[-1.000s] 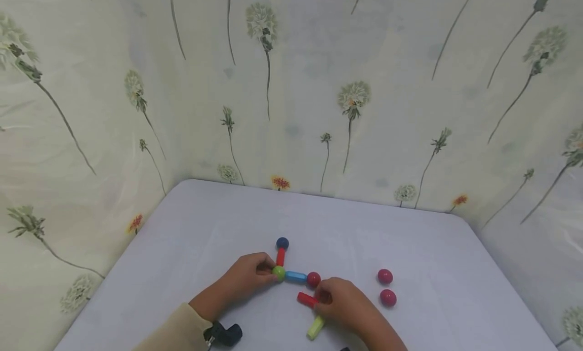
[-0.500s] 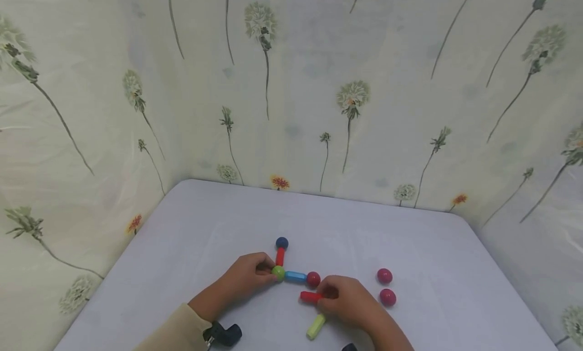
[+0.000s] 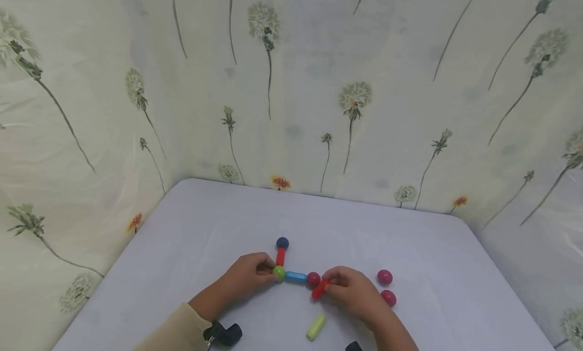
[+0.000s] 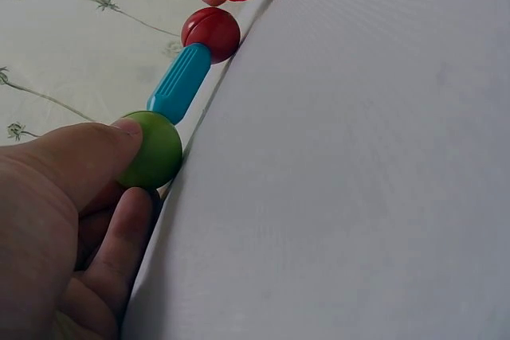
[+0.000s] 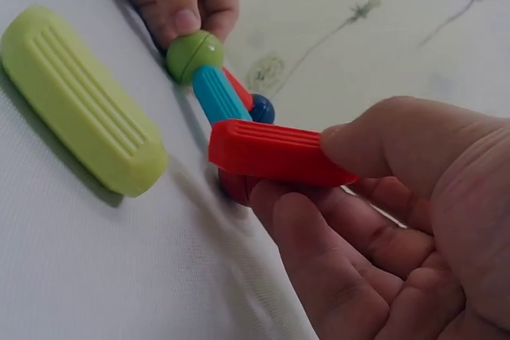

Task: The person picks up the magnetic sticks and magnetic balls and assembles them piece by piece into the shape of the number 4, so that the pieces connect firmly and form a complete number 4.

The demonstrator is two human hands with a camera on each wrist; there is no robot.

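My left hand [image 3: 250, 272] pinches a green ball [image 3: 279, 273] between thumb and fingers. Joined to that ball are a blue ribbed rod [image 3: 296, 276], which ends in a red ball [image 3: 313, 279], and a red rod [image 3: 280, 257] capped by a dark blue ball [image 3: 282, 243]. My right hand [image 3: 352, 290] pinches a second red rod [image 5: 271, 151] by one end, its other end pointing away from the fingers. In the head view this rod sits right beside the red ball, angled toward me. A yellow-green rod [image 5: 84, 101] lies on the table below the right hand.
Two loose crimson balls [image 3: 384, 277] sit to the right of my right hand. A black curved device [image 3: 225, 335] is by the left wrist. The white-covered table [image 3: 218, 214] meets a flower-patterned cloth [image 3: 300, 87] behind and at the sides.
My right hand has lifted the second red rod away from beside the yellow-green rod, up toward the red ball, and turned it. The left hand stays on the green ball.
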